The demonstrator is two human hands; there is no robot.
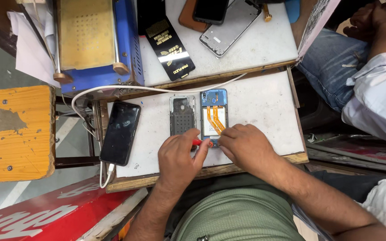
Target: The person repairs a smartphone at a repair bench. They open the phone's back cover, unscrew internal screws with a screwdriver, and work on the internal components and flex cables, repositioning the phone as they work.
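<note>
The left hand (178, 156) grips a red-handled screwdriver (198, 143), its tip at the near end of an opened blue phone (214, 117) with orange ribbon cables. The right hand (246, 145) presses down on that phone's near edge, fingers curled. Just left lies a detached inner frame (182, 115); farther left a black phone (120, 132) rests on the white worktop (264, 111), plugged into a white cable (112, 91).

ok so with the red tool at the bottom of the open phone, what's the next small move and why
Probably keep the right hand pressing the open blue phone flat while the left hand works the red-handled tool at its lower edge. The tip already sits there, and the orange flex cables lie exposed just above, so small motions seem safest.
</note>
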